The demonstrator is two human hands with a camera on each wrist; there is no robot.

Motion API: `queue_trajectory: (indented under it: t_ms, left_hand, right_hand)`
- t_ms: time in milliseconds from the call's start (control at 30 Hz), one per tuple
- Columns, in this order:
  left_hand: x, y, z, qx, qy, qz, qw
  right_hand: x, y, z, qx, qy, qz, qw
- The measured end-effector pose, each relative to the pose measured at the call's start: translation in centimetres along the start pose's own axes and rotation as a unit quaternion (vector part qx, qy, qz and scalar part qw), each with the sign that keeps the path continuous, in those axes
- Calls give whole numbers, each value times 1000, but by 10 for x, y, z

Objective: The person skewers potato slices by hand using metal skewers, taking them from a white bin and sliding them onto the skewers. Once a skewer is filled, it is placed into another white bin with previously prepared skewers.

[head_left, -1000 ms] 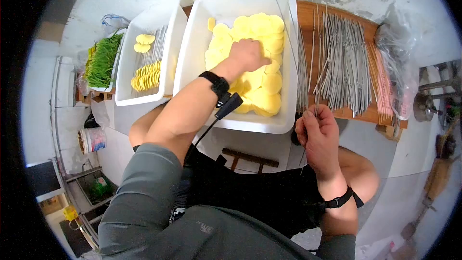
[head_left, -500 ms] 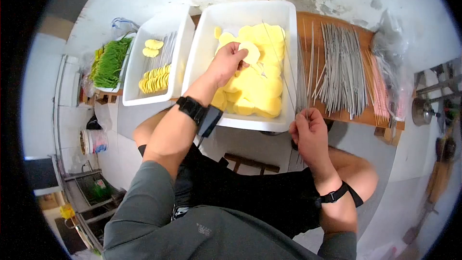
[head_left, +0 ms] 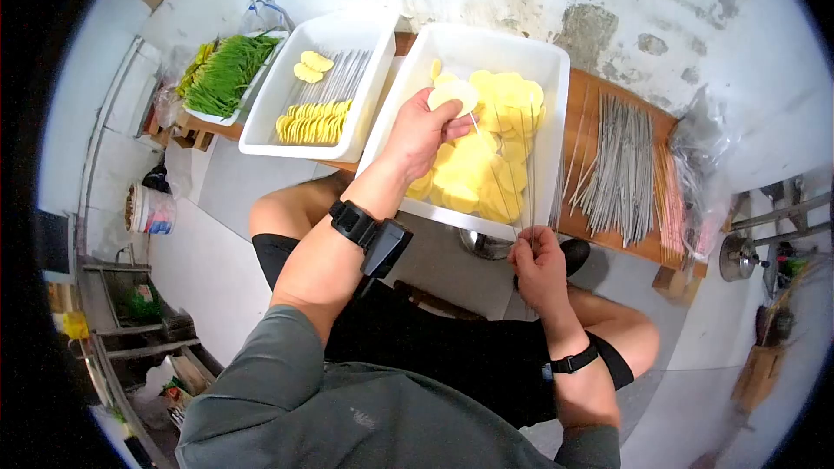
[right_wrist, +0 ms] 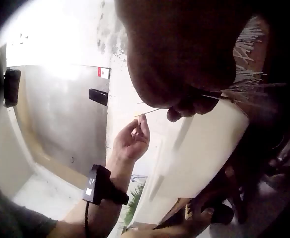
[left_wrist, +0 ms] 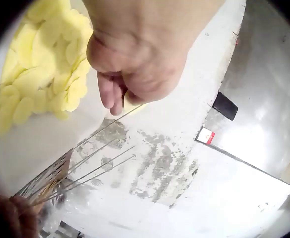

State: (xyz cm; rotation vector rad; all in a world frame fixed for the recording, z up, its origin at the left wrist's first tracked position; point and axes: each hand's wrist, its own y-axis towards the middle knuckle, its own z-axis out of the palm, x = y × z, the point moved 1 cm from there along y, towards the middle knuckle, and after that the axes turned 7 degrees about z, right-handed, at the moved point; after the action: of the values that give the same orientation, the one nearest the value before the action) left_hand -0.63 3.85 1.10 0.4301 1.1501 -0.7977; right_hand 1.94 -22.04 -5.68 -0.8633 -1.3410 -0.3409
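Observation:
My left hand (head_left: 415,137) pinches a round yellow potato slice (head_left: 452,97) between thumb and fingers, over the white tub (head_left: 387,126) heaped with potato slices (head_left: 465,178). At the tub's near right corner, my right hand (head_left: 540,271) grips several thin metal skewers (left_wrist: 108,126) by their lower ends. They fan out over the slices. One skewer's tip reaches the edge of the held slice. In the left wrist view the left hand (left_wrist: 135,64) mostly hides that slice. The right wrist view shows the slice edge-on at the left fingertips (right_wrist: 143,121).
Left of the tub stands a smaller white tub (head_left: 252,135) with skewers and rows of threaded slices. Beyond it is a tray of green vegetables (head_left: 230,78). Bundled metal skewers (head_left: 621,165), pinkish sticks (head_left: 669,208) and a clear plastic bag (head_left: 704,156) lie on the wooden board (head_left: 573,108).
My left hand has risen from the heap with a potato slice and brought it to a skewer tip. My right hand has kept the skewers, tilting them toward the slice. The head view has turned.

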Motion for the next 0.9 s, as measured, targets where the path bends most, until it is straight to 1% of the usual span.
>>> queue_trajectory:
  t_ms: [67, 133, 167, 233, 267, 333, 433, 633, 767, 833, 900]
  left_hand:
    - [0, 1, -6, -2, 6, 19, 1000]
    - [-4, 2, -10, -1, -10, 26, 1000]
    - [-5, 2, -11, 2, -24, 30, 999]
    - [-10, 0, -10, 4, -38, 33, 999]
    - [-12, 0, -9, 10, -49, 34, 998]
    - [-13, 0, -10, 10, -57, 35, 998]
    - [-14, 2, -11, 14, -68, 40, 997]
    - [-14, 1, -4, 2, -67, 30, 997]
    - [-11, 2, -4, -2, -53, 30, 998]
    - [-9, 5, -7, 0, -48, 26, 998]
    - [-8, 7, -9, 1, -44, 22, 999]
  right_hand:
    - [-4, 1, 0, -1, -17, -8, 1000]
    - [-7, 4, 1, -22, -61, -53, 996]
    - [-8, 4, 0, -19, -64, -55, 996]
    - [-4, 2, 1, -5, -24, -33, 999]
    - [-3, 2, 2, -5, -27, -35, 999]
    - [-2, 0, 4, -18, 19, -40, 999]
    - [2, -2, 2, -32, -13, -33, 999]
    - [-3, -4, -1, -6, -13, -30, 999]
    - [-1, -4, 0, -14, -16, -35, 999]
    - [2, -5, 0, -20, -56, -47, 997]
    - [3, -5, -2, -26, -70, -42, 996]
